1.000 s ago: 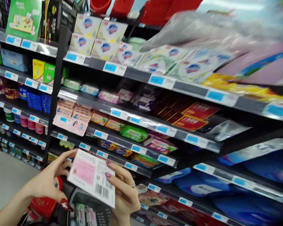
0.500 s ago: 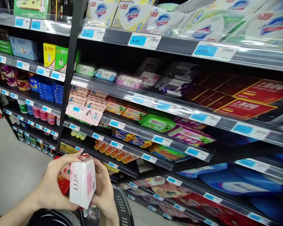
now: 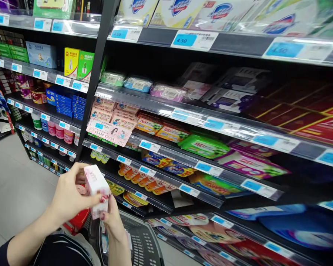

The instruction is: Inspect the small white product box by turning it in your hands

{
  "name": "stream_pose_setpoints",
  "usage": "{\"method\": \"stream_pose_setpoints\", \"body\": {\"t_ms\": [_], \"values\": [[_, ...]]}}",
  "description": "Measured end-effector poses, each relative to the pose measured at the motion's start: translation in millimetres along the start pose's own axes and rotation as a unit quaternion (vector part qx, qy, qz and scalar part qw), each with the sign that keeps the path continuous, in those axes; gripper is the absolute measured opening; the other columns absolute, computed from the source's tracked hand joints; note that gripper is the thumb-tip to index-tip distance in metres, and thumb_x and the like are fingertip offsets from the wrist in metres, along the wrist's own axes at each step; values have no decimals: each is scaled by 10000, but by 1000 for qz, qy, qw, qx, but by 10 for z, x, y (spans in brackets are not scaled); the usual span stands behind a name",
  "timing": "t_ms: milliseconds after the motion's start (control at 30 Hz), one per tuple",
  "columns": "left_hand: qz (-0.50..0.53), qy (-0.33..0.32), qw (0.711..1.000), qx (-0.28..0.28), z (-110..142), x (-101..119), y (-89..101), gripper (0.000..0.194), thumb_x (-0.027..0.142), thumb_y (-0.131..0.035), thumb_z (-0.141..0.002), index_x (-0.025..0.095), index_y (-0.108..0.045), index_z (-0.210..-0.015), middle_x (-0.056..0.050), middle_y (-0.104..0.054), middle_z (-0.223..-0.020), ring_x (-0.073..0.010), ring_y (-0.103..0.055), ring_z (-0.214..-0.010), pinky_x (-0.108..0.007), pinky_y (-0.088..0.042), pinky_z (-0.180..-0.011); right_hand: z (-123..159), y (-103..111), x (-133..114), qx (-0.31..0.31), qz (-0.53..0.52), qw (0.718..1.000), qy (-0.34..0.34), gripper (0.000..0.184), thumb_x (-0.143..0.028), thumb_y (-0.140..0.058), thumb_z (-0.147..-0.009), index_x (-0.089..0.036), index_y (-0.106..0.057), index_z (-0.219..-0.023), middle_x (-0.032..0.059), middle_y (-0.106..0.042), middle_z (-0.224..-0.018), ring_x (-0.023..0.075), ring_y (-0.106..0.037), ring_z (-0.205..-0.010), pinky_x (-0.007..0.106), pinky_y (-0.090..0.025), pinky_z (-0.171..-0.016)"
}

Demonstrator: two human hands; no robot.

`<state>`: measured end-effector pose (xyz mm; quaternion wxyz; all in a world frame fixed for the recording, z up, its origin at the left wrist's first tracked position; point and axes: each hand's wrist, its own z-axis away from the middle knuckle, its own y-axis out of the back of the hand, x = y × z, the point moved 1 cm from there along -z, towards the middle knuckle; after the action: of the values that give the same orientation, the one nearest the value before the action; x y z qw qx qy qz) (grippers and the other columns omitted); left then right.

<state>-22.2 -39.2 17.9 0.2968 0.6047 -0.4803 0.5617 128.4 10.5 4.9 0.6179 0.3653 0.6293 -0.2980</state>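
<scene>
A white and pink boxed soap pack (image 3: 96, 186) is held between both my hands low at the left. My left hand (image 3: 68, 197) wraps its left side with the thumb on top. My right hand (image 3: 112, 218) grips its lower right edge from below. Under my hands sits a dark shopping basket (image 3: 140, 240) with a few packs inside, and a red item (image 3: 77, 220) shows behind my left hand.
Dark store shelves (image 3: 166, 107) with blue price tags run from left to right, stocked with soap bars, boxes and bottles. A black upright post (image 3: 96, 74) divides two shelf bays. Grey floor (image 3: 13, 184) lies at the left.
The pack has been turned from showing its barcode face to an end-on angle and raised slightly. The view has shifted, so the shelves appear moved to the right and closer.
</scene>
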Motion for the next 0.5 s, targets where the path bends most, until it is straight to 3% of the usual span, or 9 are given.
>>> {"method": "stream_pose_setpoints", "body": {"t_ms": [67,133,300,400,500], "values": [[3,68,998,5,-93,-60,16,407,299,-735,-642,179,-559,-989,-40,-692,-929,-186,-672,-770,-286,-547,-707,13,-51,14,9,-54,998,-41,614,-643,-766,-580,-227,-623,-1009,71,-640,-972,243,-604,-900,324,-514,-785],[-11,95,995,9,-156,-117,28,362,345,-722,-664,174,-563,-941,-41,-686,-886,-186,-660,-706,-283,-527,-635,15,-98,49,12,-93,993,-68,568,-596,-769,-617,-230,-617,-1024,70,-626,-1030,243,-602,-916,325,-516,-775],[13,82,997,4,-217,-264,36,324,375,-711,-695,161,-578,-899,-26,-671,-809,-174,-634,-729,-256,-499,-646,42,-121,183,28,-113,990,-75,573,-581,-733,-671,-225,-564,-1088,68,-618,-1030,233,-608,-905,329,-514,-740],[193,119,974,-12,-242,-421,-5,400,411,-776,-625,137,-587,-846,0,-624,-709,-137,-589,-641,-211,-487,-563,70,-112,189,72,-18,996,-46,544,-609,-666,-717,-206,-538,-1058,63,-627,-928,215,-603,-833,316,-504,-694],[339,177,923,-35,-252,-607,-98,500,500,-796,-571,125,-578,-819,12,-589,-659,-113,-564,-579,-185,-472,-501,68,-116,77,173,150,972,-50,541,-632,-640,-700,-186,-549,-993,70,-631,-876,214,-595,-740,319,-498,-625]]}}
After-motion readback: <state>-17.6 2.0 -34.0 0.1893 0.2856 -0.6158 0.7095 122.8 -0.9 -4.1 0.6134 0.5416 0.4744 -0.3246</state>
